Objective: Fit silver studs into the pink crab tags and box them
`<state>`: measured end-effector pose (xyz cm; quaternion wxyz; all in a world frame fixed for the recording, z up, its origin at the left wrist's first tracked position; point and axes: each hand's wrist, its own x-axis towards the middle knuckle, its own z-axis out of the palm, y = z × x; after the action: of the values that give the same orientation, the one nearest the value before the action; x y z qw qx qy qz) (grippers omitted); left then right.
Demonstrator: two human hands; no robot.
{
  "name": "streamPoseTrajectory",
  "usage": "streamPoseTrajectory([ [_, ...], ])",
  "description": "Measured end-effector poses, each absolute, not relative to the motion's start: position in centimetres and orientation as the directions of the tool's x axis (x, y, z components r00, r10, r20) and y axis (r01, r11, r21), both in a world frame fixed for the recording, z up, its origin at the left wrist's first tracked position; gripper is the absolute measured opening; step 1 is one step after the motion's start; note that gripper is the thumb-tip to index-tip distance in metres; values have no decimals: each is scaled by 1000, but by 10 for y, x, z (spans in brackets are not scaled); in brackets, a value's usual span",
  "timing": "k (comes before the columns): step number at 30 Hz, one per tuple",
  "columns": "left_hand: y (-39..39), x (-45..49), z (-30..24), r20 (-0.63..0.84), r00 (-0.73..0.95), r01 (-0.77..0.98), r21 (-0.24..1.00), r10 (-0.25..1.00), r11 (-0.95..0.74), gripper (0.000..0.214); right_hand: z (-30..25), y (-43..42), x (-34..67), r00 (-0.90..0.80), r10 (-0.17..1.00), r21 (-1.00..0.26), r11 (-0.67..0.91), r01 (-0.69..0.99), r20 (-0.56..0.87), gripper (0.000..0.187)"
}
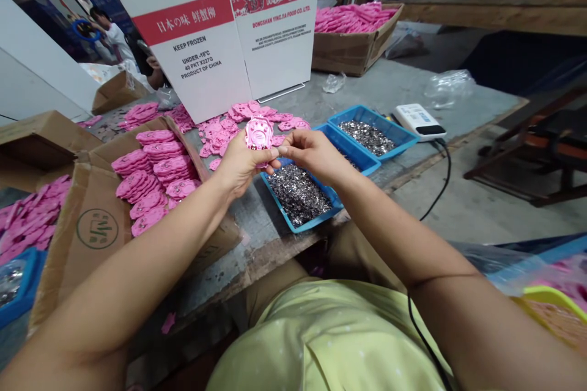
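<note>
My left hand (243,162) grips a pink plastic piece (259,133) with a scalloped edge, held up over the table. At its lower edge, my right hand (309,149) has thumb and forefinger pinched together; whatever is between them is too small to make out. Below the hands stands a blue tray (293,229) full of small shiny metal parts. Loose pink pieces (220,134) lie in a heap just behind my left hand. Left of my wrist, an open cardboard box (98,226) holds stacks of similar pink pieces (172,168).
A white printed carton (202,73) stands behind the heap. More blue trays (398,149) and a white digital device (419,119) with a black cable (447,171) sit to the right. A box of pink pieces (358,52) stands farther back. Another person (114,36) is at far left.
</note>
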<state>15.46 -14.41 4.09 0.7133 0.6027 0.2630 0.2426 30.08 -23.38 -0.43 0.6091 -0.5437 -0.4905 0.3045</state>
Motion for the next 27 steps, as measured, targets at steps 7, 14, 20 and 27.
streamPoseTrajectory([
  [7,-141,154,40,-102,764,-47,976,637,213,49,-15,-230,292,388,871,-948,234,214,302,39],
  [14,-137,160,44,-151,770,-118,921,619,372,27,-14,-223,291,473,795,-925,315,211,378,37],
  [20,-148,155,53,-26,827,-207,915,562,346,25,-17,-216,290,572,644,-860,337,382,507,26],
  [27,-149,149,56,106,850,-266,932,517,246,72,-15,-219,285,592,658,-884,345,315,467,23],
])
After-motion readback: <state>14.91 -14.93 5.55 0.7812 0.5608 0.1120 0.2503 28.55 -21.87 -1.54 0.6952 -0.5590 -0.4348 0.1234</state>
